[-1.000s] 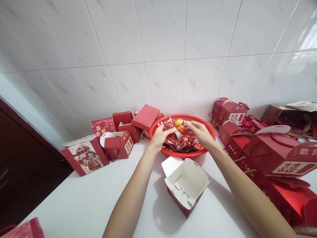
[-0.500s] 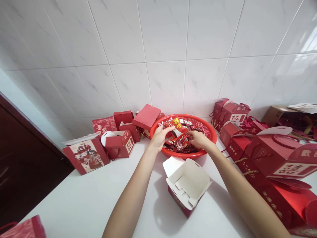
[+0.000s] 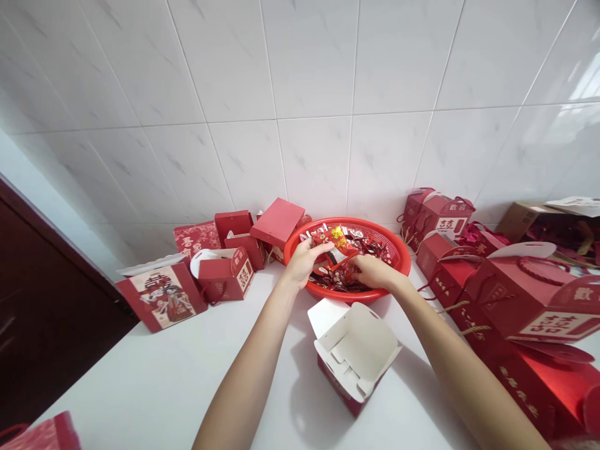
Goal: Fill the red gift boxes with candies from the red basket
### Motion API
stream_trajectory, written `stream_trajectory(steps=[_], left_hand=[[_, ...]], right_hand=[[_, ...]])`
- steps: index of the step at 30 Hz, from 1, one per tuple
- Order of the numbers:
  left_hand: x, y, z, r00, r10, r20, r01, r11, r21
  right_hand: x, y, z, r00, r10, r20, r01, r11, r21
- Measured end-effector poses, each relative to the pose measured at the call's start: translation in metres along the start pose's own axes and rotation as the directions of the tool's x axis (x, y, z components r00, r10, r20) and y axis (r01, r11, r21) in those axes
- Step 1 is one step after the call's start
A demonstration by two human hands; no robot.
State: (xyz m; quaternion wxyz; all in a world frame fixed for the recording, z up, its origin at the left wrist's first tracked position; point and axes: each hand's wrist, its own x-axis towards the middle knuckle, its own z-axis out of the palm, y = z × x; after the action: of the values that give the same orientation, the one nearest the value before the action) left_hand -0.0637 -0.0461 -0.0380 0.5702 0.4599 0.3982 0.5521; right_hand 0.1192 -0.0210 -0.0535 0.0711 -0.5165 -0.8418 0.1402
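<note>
A red plastic basket [image 3: 402, 250] stands against the tiled wall, filled with small red wrapped packets [image 3: 370, 245]. Over its left part my left hand [image 3: 302, 262] is closed on a red packet with yellow print [image 3: 338, 237]. My right hand [image 3: 370, 272] reaches down among the packets at the basket's front right, fingers curled; what they touch is partly hidden. In front of the basket, between my forearms, an open box [image 3: 363, 344], white inside and dark red outside, has its flaps spread and nothing inside.
Several red boxes, one a handled box [image 3: 225, 275] and one an illustrated box [image 3: 164, 297], stand to the left. More red gift boxes [image 3: 539, 294] are piled at the right, beside my right forearm. A cardboard box [image 3: 520, 222] is behind them.
My right hand has shifted slightly left and down among the packets. The packet at my left hand has tilted a little; my left hand has barely moved.
</note>
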Motion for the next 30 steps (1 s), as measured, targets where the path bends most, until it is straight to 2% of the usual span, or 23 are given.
stream_trajectory(steps=[3, 5, 6, 8, 11, 12, 14, 15, 17, 19, 21, 22, 24, 26, 28, 30], left_hand=[[0.0, 0.0, -0.001, 1.0, -0.003, -0.006, 0.003, 1.0, 0.009], [0.001, 0.0, -0.001, 1.0, -0.005, -0.012, 0.005, 1.0, 0.01], [0.001, 0.0, -0.001, 1.0, -0.007, -0.011, 0.008, 1.0, 0.007], [0.001, 0.001, -0.001, 1.0, -0.015, -0.014, 0.015, 1.0, -0.005], [0.002, 0.001, -0.001, 0.999, -0.018, -0.041, 0.017, 1.0, -0.016], [0.002, 0.001, -0.001, 0.999, -0.016, -0.042, 0.015, 1.0, -0.015], [0.001, 0.0, -0.002, 1.0, -0.012, -0.005, 0.012, 1.0, -0.003], [0.0, 0.0, -0.003, 0.999, -0.013, 0.032, 0.013, 1.0, 0.008], [-0.002, 0.001, -0.005, 0.994, -0.016, 0.113, 0.012, 0.999, 0.034], [-0.004, 0.002, -0.005, 0.985, -0.013, 0.172, 0.003, 0.998, 0.057], [-0.006, 0.004, -0.004, 0.982, -0.002, 0.19, -0.011, 0.998, 0.064], [-0.007, 0.005, -0.003, 0.982, 0.003, 0.189, -0.015, 0.998, 0.063], [-0.007, 0.006, -0.003, 0.982, 0.0, 0.187, -0.013, 0.998, 0.066], [-0.007, 0.008, -0.004, 0.977, -0.02, 0.214, 0.003, 0.997, 0.081], [-0.01, 0.013, -0.006, 0.957, -0.044, 0.286, 0.011, 0.993, 0.117], [-0.016, 0.022, -0.008, 0.915, -0.061, 0.399, -0.014, 0.983, 0.183]], right_hand=[[0.002, 0.002, 0.001, 0.994, 0.018, -0.105, -0.007, 0.995, 0.101], [0.003, 0.004, 0.0, 0.97, 0.047, -0.24, 0.032, 0.949, 0.315], [0.003, 0.005, 0.0, 0.951, 0.078, -0.3, 0.07, 0.888, 0.455], [0.004, 0.006, -0.004, 0.916, 0.162, -0.367, 0.163, 0.686, 0.709], [0.0, 0.009, -0.015, 0.867, 0.301, -0.397, 0.284, 0.356, 0.89], [-0.003, 0.009, -0.021, 0.851, 0.326, -0.412, 0.324, 0.29, 0.9], [-0.015, 0.006, -0.036, 0.844, 0.294, -0.449, 0.386, 0.249, 0.888], [-0.023, 0.003, -0.044, 0.854, 0.231, -0.467, 0.405, 0.269, 0.874], [-0.043, -0.006, -0.06, 0.894, 0.033, -0.446, 0.402, 0.377, 0.834], [-0.064, -0.018, -0.072, 0.931, -0.186, -0.314, 0.365, 0.519, 0.773], [-0.08, -0.03, -0.078, 0.921, -0.343, -0.184, 0.375, 0.652, 0.659], [-0.086, -0.035, -0.079, 0.912, -0.381, -0.154, 0.394, 0.702, 0.593], [-0.09, -0.042, -0.076, 0.908, -0.379, -0.182, 0.418, 0.779, 0.467], [-0.088, -0.043, -0.071, 0.921, -0.274, -0.276, 0.364, 0.858, 0.363], [-0.086, -0.041, -0.068, 0.915, -0.137, -0.38, 0.257, 0.923, 0.285], [-0.085, -0.037, -0.068, 0.899, -0.056, -0.434, 0.188, 0.945, 0.268]])
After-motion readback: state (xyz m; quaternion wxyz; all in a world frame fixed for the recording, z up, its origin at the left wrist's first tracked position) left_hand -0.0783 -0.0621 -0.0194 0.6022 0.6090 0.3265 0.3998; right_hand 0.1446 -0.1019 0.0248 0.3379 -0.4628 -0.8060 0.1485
